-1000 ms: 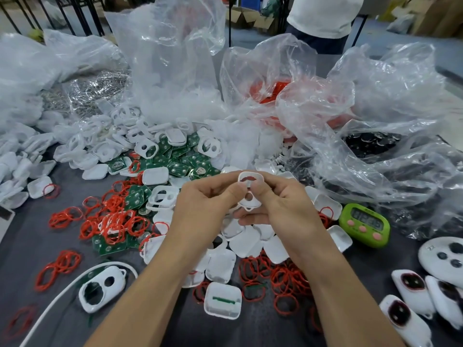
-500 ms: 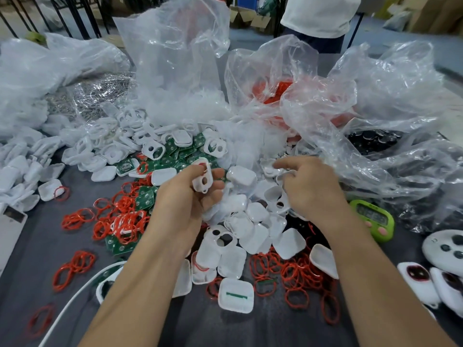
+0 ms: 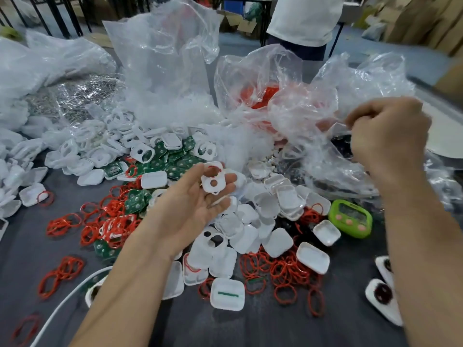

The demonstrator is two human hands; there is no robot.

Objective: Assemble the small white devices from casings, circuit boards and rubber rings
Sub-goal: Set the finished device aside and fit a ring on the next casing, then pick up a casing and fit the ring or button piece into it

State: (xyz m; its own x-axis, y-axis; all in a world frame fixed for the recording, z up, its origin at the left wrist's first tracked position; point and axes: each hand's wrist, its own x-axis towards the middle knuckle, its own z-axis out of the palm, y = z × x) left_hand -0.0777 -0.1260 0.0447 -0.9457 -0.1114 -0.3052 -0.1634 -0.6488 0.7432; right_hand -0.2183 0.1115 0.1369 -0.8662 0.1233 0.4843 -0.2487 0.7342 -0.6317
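While red rubber rings (image 3: 283,271) and casing backs (image 3: 278,242) lie scattered on the near grey table (image 3: 225,329), the left hand (image 3: 190,206) has turned palm-up, fingers nearly straight, cradling the white casing (image 3: 213,180) with a red ring seated in its upper opening. Further out, the right hand (image 3: 390,139) has left the pile and risen to the clear plastic bag (image 3: 320,116), fingers curled and pinching its film. Ring fitted, I'd say, and it's after the dark parts (image 3: 342,144) inside next.
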